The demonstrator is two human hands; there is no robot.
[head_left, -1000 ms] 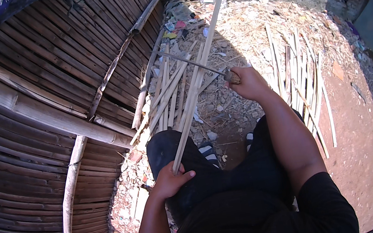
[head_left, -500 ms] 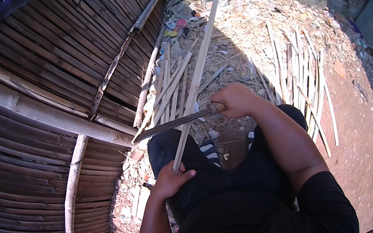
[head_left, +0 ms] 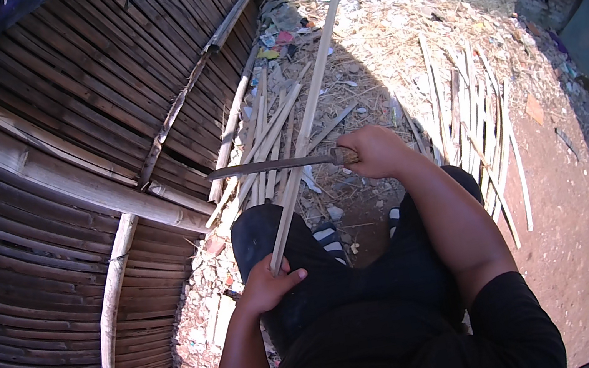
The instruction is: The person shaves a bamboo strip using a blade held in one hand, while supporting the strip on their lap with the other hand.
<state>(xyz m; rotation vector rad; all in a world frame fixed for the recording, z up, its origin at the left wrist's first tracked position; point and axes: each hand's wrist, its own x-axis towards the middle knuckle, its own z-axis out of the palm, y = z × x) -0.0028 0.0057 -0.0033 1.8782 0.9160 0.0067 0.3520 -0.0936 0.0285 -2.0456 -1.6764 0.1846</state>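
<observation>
"What stood furthest left?"

"A slatted wall (head_left: 42, 304). Then the left hand (head_left: 271, 285), low down, its fingers wrapped round the near end of a long pale stick (head_left: 315, 79)."

"Which way did the stick run?"

"Away from that hand — forward and leaning right."

"And the knife (head_left: 264, 166)?"

"Its blade crossed over the stick, tip pointing left; I couldn't tell whether they touched."

"The right hand (head_left: 375, 151)?"

"Clenched on the knife's handle, just right of the stick and nearer its middle — with a heap of sticks (head_left: 472, 99) further right."
</observation>
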